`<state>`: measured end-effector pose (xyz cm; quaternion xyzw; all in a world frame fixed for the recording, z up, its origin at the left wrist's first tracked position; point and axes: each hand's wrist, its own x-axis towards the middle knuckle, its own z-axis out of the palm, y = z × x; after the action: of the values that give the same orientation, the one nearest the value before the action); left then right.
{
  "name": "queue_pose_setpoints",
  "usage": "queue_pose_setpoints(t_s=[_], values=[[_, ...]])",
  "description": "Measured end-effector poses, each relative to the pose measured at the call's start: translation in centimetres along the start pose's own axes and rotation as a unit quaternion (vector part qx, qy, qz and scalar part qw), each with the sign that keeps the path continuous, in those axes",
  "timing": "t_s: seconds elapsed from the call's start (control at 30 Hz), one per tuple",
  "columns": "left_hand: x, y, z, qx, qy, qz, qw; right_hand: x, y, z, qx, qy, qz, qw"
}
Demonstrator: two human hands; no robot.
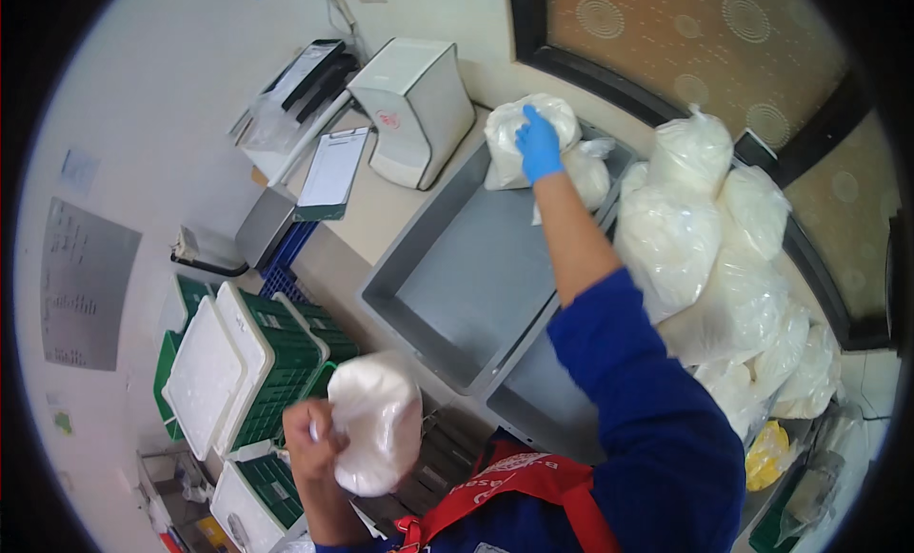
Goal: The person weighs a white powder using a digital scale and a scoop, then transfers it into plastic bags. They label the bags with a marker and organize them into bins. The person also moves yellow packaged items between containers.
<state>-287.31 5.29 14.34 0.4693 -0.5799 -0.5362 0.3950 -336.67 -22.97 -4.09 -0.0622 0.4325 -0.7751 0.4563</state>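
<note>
My bare left hand (pixel 310 439) is closed on the gathered end of a clear plastic bag of white contents (pixel 375 422), held up in front of the red apron at lower centre. My arm reaches away to the far end of a grey tray (pixel 466 267), where my right hand (pixel 539 146), in a blue glove, has its fingers bent onto another white-filled bag (pixel 505 151). Close beside that one, a smaller white bag (pixel 586 177) lies in the tray's far corner, partly hidden by my wrist. What the bags contain is too indistinct to name.
Several white-filled bags (pixel 671 234) are heaped right of the trays. A second grey tray (pixel 547 386) adjoins the first, nearer me. Beyond stand a white boxy machine (pixel 409 115) and a clipboard (pixel 333 167). Green crates with white lids (pixel 205 377) are stacked at left.
</note>
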Motion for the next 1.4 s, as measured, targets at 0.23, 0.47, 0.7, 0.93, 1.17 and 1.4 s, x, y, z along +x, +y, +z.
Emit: queue_pose_setpoints(t_s=[0.23,0.47,0.7,0.93,1.17,1.4], values=[[17.1,1.9,12.4,0.030,-0.249,0.080,0.965,-26.8,-0.7,-7.3,-0.160,-0.049,-0.048,0.985],[36.6,2.3,28.7,0.022,-0.323,0.189,0.927,-40.0,-9.3,-13.3,-0.284,-0.168,0.012,0.944],[32.5,-9.7,40.9,0.345,0.093,0.284,0.890,-45.7,-13.6,-20.7,-0.283,-0.017,-0.002,0.959],[25.0,-15.0,43.6,0.119,0.050,-0.105,0.986,-47.2,-10.0,-25.2,-0.247,0.039,0.043,0.967],[31.2,-10.7,44.5,0.107,0.028,-0.214,0.970,-45.6,-11.0,-23.4,-0.323,-0.045,0.025,0.945],[33.6,-16.1,44.9,0.169,0.082,-0.129,0.974,-46.6,-12.3,-22.5,-0.370,-0.090,0.016,0.925]])
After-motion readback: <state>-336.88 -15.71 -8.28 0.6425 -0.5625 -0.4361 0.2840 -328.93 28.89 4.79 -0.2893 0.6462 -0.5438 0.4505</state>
